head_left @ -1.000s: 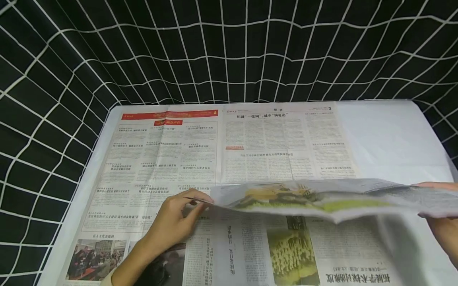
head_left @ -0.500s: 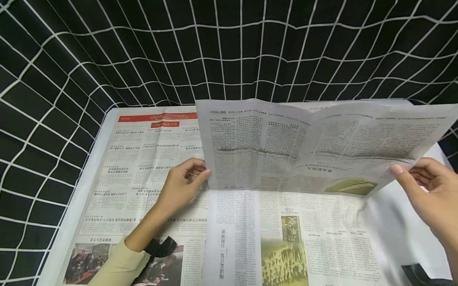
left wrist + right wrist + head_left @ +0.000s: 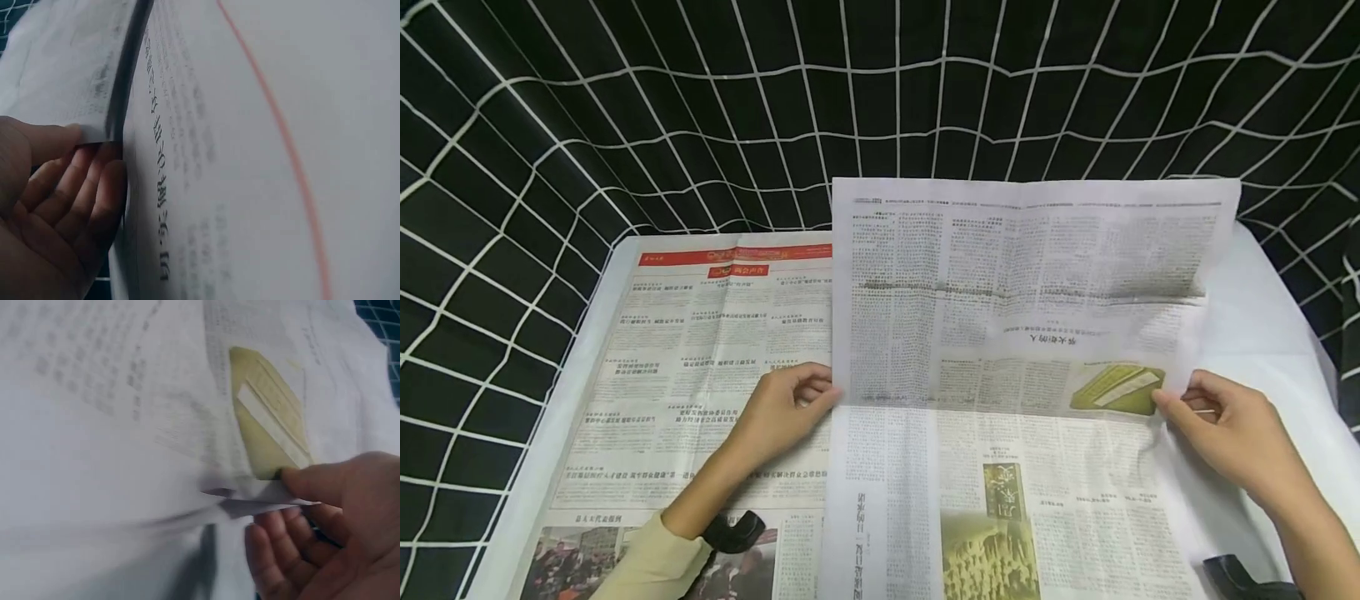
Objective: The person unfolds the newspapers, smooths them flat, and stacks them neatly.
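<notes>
A newspaper sheet (image 3: pixel 970 250) with a dark horizontal crease hangs between both hands in the head view, its upper half raised and facing the camera. At its left edge, my left hand (image 3: pixel 786 412) pinches the paper between thumb and fingers. My right hand (image 3: pixel 1232 425) pinches the opposite edge, thumb in front beside a yellow-green picture (image 3: pixel 1116 388). In the left wrist view the left thumb (image 3: pixel 53 140) lies over the paper with the fingers curled beneath. The right wrist view shows the right thumb (image 3: pixel 319 481) on the sheet and the other fingers below its edge.
Another newspaper (image 3: pixel 700 350) with a red header lies spread over the left of the white table (image 3: pixel 1262 325), partly hidden by the raised sheet. A black cloth (image 3: pixel 880 100) with white grid lines surrounds the table. Black wrist straps (image 3: pixel 733 532) show at the forearms.
The sheet's upper half has swung up from nearly edge-on to facing the camera. My right hand has come inward to the left and the left hand stays near the same place, both still gripping.
</notes>
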Available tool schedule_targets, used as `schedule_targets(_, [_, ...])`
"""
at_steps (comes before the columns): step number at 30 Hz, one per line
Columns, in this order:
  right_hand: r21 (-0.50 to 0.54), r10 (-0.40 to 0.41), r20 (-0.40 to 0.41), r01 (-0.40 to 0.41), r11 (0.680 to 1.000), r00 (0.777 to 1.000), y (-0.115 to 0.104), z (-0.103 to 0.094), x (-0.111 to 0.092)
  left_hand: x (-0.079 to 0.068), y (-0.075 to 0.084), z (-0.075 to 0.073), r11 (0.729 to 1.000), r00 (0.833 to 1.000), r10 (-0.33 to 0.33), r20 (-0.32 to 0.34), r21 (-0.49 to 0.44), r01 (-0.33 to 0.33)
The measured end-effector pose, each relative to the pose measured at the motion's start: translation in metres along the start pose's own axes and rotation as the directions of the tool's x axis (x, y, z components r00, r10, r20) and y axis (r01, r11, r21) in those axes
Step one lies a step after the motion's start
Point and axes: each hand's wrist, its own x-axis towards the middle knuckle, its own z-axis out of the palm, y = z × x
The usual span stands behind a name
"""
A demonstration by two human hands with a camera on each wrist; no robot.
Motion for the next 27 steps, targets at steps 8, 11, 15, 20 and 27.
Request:
schedule_targets(8, [0.099, 0.104, -0.04, -0.099, 0.99, 0.994, 0.0, 0.008, 0.016, 0.005, 0.007, 0.005, 0.999, 0.999, -0.027, -0.037, 0.038, 0.029])
schedule_targets(11, [0.141, 0.131, -0.016, -0.127, 0.982, 0.991, 0.002, 0.013, 0.02, 0.007, 0.007, 0.005, 0.999, 0.999, -0.033, -0.034, 0.021, 0.033])
schedule_targets(15, [0.143, 0.155, 0.105, -0.169, 0.975, 0.982, 0.007, 0.014, 0.024, 0.008, 0.005, 0.004, 0.998, 0.999, -0.045, -0.026, -0.037, 0.044])
schedule_targets(20, [0.129, 0.124, 0.337, -0.176, 0.976, 0.933, 0.011, 0.008, 0.025, 0.007, 0.003, 0.003, 0.993, 0.996, -0.084, -0.013, -0.085, 0.083])
schedule_targets(27, [0.17, 0.147, 0.371, -0.223, 0.96, 0.917, 0.015, 0.009, 0.021, 0.006, 0.0, 0.002, 0.986, 0.993, -0.121, 0.017, -0.118, 0.122])
